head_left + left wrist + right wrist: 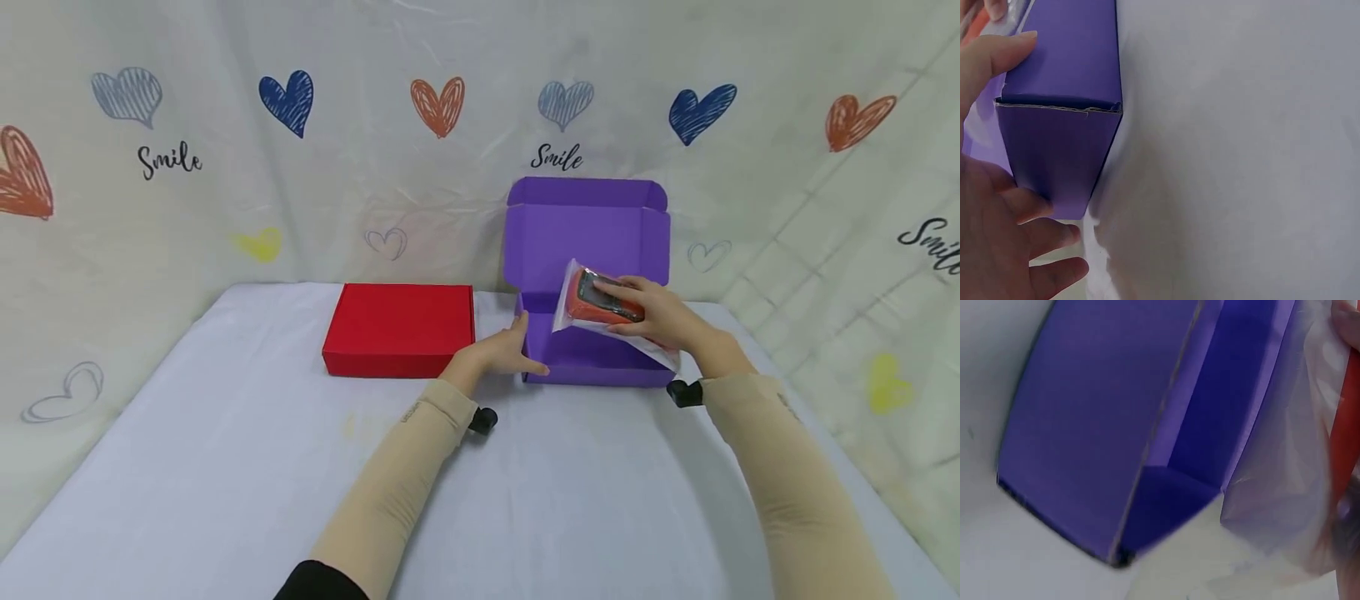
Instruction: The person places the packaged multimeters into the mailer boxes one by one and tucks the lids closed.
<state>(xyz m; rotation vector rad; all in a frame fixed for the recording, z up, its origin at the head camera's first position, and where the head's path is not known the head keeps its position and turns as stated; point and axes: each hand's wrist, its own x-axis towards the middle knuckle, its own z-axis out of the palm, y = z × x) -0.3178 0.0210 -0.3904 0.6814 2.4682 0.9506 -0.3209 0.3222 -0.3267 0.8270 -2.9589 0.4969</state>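
An open purple cardboard box (600, 377) stands on the table with its lid (577, 242) raised behind it. My left hand (502, 350) is at the box's front left corner. In the left wrist view the thumb (1010, 50) lies against the front wall and the spread fingers (1057, 275) reach along the left side. My right hand (671, 315) grips a clear plastic bag (1272, 481) holding an orange-red item (587, 310) with a dark panel on top. This packet is tilted over the right half of the box; its exact kind cannot be told.
A closed red box (405, 329) lies left of the purple one, beyond my left hand. Both stand toward the back of a table with a white cloth (562, 500). Behind hangs a pale sheet (337, 183) printed with hearts and "Smile".
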